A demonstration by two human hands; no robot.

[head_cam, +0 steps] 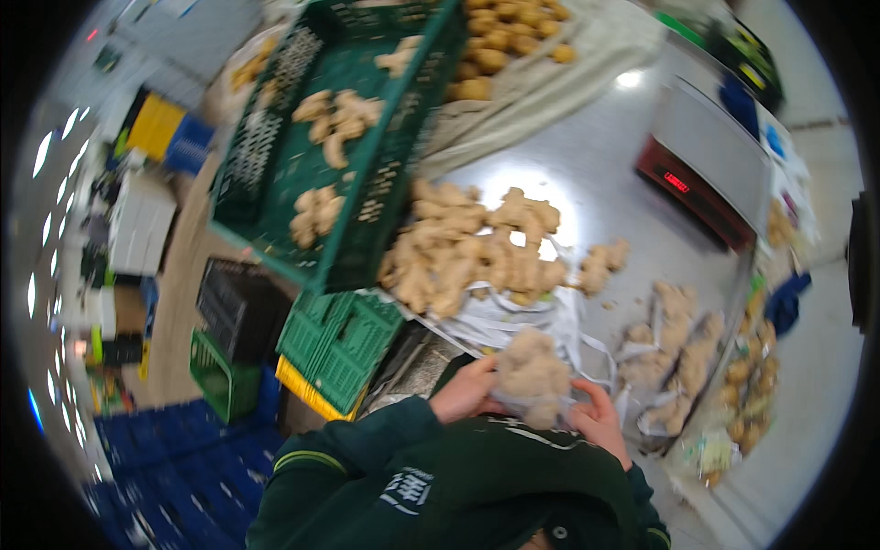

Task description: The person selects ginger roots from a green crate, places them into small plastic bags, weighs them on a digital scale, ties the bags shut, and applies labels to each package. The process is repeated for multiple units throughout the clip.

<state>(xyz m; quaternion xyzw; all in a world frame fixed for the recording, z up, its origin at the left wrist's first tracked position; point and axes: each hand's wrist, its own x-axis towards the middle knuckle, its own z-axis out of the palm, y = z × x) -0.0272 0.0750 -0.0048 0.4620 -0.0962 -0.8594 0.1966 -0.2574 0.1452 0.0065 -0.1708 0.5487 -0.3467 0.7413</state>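
Note:
Close to my body I hold a clear plastic bag of ginger root (533, 375) between both hands. My left hand (467, 390) grips its left side, and my right hand (599, 417) has its fingers on the right side. Just beyond it, white plastic bags (543, 323) lie on the metal table (591, 151). A heap of loose ginger root (447, 254) rests behind those, against a green plastic crate (371, 199) that holds several more pieces. Bagged ginger root (677, 357) lies to the right of my hands.
A digital scale (711, 151) with a lit red display stands at the back right. Potatoes (505, 34) lie on cloth beyond the crate. Bagged potatoes (753, 378) sit past the table's right edge. Folded green crates (340, 344) and blue crates (185, 467) stand to the left.

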